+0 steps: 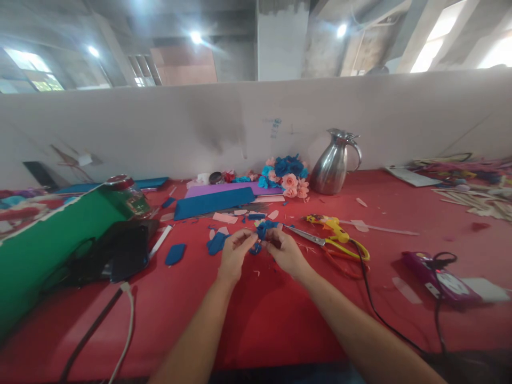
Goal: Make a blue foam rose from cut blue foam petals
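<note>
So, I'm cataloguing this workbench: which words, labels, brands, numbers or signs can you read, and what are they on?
No text here can be read with certainty.
White partition: a few short lines of blue handwriting, too blurred to read.
Clear jar: pale marks seem to show on its side, too small and blurred to tell whether they are text.

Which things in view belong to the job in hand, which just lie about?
Likely for the job:
blue paper piece, in left hand and right hand
blue sheet
scissors
glue gun

Probably lying about:
metal jug
red-lidded jar
pale sheet, back right
</note>
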The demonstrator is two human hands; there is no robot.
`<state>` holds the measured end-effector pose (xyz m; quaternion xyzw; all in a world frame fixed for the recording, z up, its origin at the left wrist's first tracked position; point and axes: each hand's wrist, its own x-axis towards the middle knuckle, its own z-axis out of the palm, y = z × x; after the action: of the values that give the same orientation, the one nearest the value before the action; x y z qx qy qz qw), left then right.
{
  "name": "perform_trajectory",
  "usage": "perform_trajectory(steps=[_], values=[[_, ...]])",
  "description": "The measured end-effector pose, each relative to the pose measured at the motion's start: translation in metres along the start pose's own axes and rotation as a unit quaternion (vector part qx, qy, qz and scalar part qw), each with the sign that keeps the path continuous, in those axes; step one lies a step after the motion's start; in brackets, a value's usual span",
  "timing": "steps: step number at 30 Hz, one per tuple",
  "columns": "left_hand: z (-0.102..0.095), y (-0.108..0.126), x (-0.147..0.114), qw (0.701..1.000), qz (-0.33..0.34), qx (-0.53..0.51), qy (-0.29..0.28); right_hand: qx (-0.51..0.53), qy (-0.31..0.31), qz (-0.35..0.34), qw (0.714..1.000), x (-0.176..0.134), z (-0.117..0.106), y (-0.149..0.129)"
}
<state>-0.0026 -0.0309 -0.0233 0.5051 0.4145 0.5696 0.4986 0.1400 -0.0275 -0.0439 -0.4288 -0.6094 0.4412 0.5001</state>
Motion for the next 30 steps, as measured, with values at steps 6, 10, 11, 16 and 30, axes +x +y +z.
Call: perform_trajectory(steps=[6, 10, 11, 16, 30], values=[[0.001, -0.001, 0.0, 1.0, 0.007, -0.01, 0.004, 0.001, -0.009, -0.006, 1.0, 0.0, 0.0, -0.001], [-0.001, -0.003, 0.002, 0.998, -0.021, -0.058, -0.014, 0.013, -0.015, -0.02, 1.0, 0.0, 0.0, 0.0], [-0.002, -0.002, 0.002, 0.996, -0.035, -0.079, -0.022, 0.014, -0.016, -0.025, 0.999, 0.0, 0.0, 0.001], [0.0, 0.004, 0.002, 0.986, -0.063, -0.156, -0.017, 0.026, -0.034, -0.037, 0.998, 0.0, 0.001, 0.002], [-0.006, 0.005, 0.005, 0.974, -0.077, -0.214, -0.02, 0.007, -0.043, -0.043, 0.998, 0.001, 0.002, 0.005]])
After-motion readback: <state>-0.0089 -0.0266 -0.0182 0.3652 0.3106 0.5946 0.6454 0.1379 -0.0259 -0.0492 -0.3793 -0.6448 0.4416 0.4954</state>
